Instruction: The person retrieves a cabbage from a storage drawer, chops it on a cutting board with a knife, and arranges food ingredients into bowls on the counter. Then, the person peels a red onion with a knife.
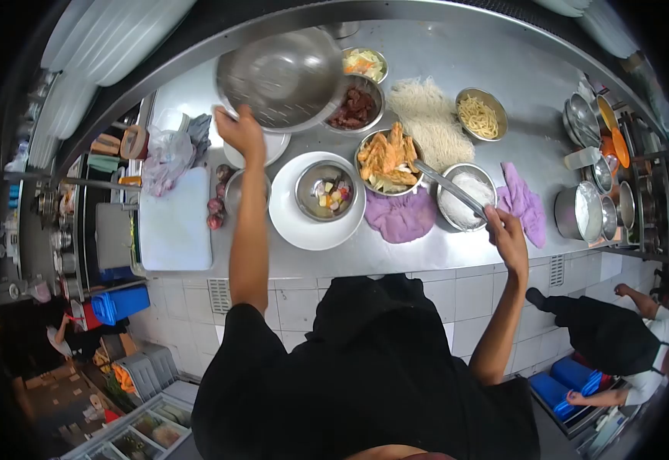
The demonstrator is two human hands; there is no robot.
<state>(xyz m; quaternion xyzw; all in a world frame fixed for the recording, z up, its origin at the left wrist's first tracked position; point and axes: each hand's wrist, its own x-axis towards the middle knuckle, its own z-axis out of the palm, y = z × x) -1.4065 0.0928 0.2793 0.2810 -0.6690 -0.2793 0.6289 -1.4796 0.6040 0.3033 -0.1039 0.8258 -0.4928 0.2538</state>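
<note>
My left hand (241, 134) grips the rim of a large metal mixing bowl (281, 77), which is tilted and blurred by motion. In my right hand (506, 236) is a pair of metal tongs (453, 188), its tips at a bowl of fried chicken pieces (388, 153). Under the tongs stands a metal bowl of white powder or grains (468, 201). A small metal bowl (306, 201) with chopped colourful pieces rests on a large white plate (288, 234). Behind the chicken is a bowl of dark meat pieces (357, 106).
Dry noodles (426, 115) lie beside a bowl of yellow noodles (480, 115). Purple cloths (400, 216) lie near the front. At left are red onions (215, 205), a white cutting board (173, 222) and plastic bags (170, 157). Another person (610, 333) is at the right.
</note>
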